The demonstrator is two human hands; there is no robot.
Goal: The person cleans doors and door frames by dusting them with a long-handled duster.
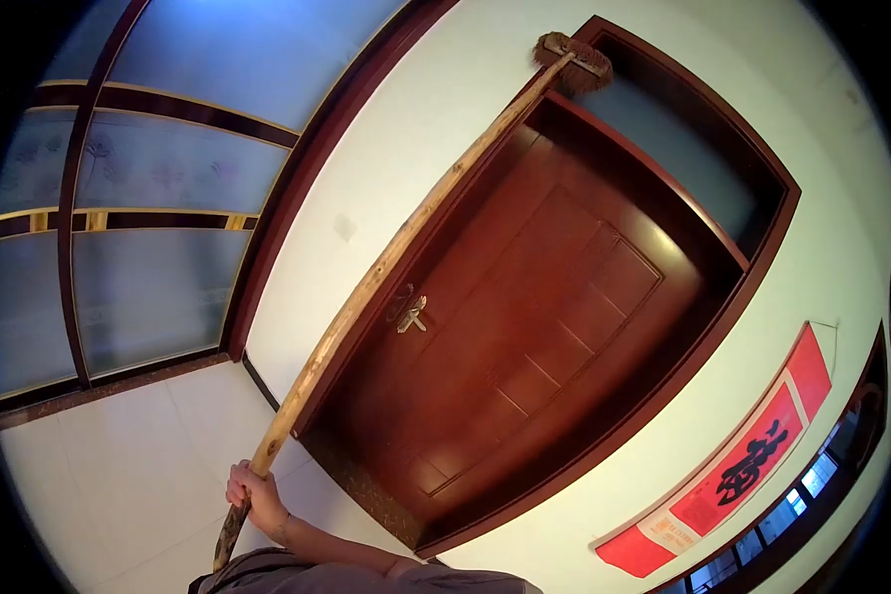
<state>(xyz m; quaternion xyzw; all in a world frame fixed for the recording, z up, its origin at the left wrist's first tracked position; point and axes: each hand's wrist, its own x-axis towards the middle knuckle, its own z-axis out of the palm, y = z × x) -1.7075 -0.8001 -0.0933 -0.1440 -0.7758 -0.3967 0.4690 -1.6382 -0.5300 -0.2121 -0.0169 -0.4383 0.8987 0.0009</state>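
Observation:
My right hand [257,493] is wrapped round the lower part of a long wooden pole [381,267], near the bottom left. The pole slants up to the right across the view, in front of the wall and the edge of a door. At its far end a brown brush head [572,62] overlaps the top corner of the door frame; whether it touches the frame I cannot tell. Dark, rough bark covers the pole below my hand. My left hand is out of view.
A closed red-brown door [525,327] with a metal handle [412,315] fills the middle. Frosted glass panels [158,287] stand at the left above pale floor tiles [139,465]. A red scroll [733,475] hangs on the wall at the right.

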